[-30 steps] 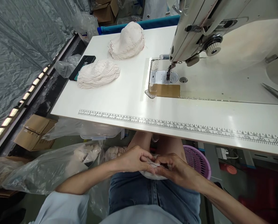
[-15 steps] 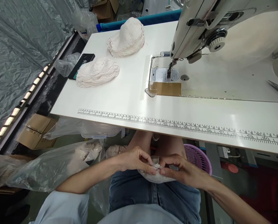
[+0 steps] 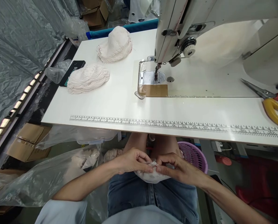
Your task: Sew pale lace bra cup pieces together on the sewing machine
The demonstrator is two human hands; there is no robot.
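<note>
Over my lap, below the table's front edge, both hands pinch a small white lace fabric piece point(image 3: 152, 176). My left hand point(image 3: 132, 160) grips its left side with fingers closed. My right hand point(image 3: 176, 166) grips its right side, thumb and fingers pressed together. On the white sewing table point(image 3: 120, 102) lie two stacks of similar pale fabric pieces, one point(image 3: 87, 79) near the left edge and one point(image 3: 115, 45) farther back. The sewing machine point(image 3: 187, 28) stands at the back right, its needle over the metal plate point(image 3: 150, 77).
Scissors with yellow and red handles point(image 3: 270, 99) lie at the table's right. A black phone point(image 3: 71, 72) sits by the left stack. A ruler strip point(image 3: 176, 125) runs along the front edge. A purple basket point(image 3: 193, 155) and plastic bags of fabric point(image 3: 54, 171) are under the table.
The view has swung to the right, bringing the scissors into sight. Both hands stay over my lap, still pinching the same fabric piece, with small finger shifts.
</note>
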